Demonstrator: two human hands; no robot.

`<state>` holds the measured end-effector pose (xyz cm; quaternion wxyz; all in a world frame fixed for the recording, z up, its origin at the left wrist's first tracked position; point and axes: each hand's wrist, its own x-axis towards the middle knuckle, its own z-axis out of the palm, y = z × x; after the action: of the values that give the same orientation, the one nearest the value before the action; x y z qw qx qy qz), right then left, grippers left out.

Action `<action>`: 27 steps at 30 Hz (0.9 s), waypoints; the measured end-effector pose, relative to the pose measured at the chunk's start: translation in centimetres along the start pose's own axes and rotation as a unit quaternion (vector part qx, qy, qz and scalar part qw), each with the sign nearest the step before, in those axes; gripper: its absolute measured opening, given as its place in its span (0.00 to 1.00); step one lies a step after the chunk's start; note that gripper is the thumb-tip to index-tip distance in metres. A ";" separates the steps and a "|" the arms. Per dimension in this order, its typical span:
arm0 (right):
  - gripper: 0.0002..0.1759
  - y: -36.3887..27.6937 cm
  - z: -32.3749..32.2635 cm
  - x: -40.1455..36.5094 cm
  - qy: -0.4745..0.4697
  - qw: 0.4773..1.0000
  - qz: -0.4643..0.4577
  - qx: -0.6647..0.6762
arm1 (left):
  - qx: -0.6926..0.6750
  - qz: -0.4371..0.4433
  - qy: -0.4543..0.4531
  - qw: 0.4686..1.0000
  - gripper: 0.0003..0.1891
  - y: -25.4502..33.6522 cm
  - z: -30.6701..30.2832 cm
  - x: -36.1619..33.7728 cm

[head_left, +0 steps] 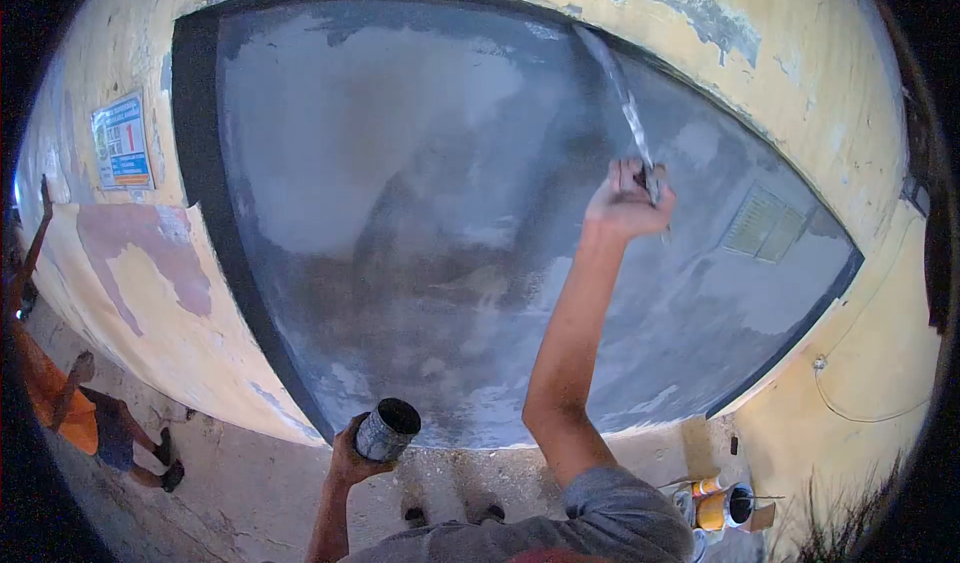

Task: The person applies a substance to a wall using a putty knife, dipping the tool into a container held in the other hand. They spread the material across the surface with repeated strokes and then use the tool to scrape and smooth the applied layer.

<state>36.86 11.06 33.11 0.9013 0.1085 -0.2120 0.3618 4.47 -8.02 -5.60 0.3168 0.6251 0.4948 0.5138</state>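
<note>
My left hand (349, 455) is wrapped round a paint-smeared can (378, 437) low in the view, its dark mouth tilted up. The can stays apart from the wall, below the big dark grey painted panel (450, 163). Raised in front of that panel, my right hand (632, 201) is closed round a long, thin, pale paintbrush (630, 113). Its far end reaches the panel's upper edge, near the darker border; motion blurs it, so the bristles cannot be made out. Uneven grey patches and brownish streaks cover the panel.
A yellow bucket (712, 511) and a dark-mouthed can (740, 503) stand on the ground at lower right. A person in an orange shirt (68, 393) is at far left. A blue-and-white sign (122, 141) hangs left of the panel; a vent grille (765, 223) sits at right.
</note>
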 end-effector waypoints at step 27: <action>0.12 -2.0 0.6 2.7 -0.094 0.992 0.070 -0.036 | 0.010 -0.005 -0.019 1.000 0.49 0.4 4.0 0.9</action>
<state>39.78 11.07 34.77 0.8531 0.0942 -0.3160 0.4044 8.43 -6.85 -6.03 0.3229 0.6356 0.4965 0.4952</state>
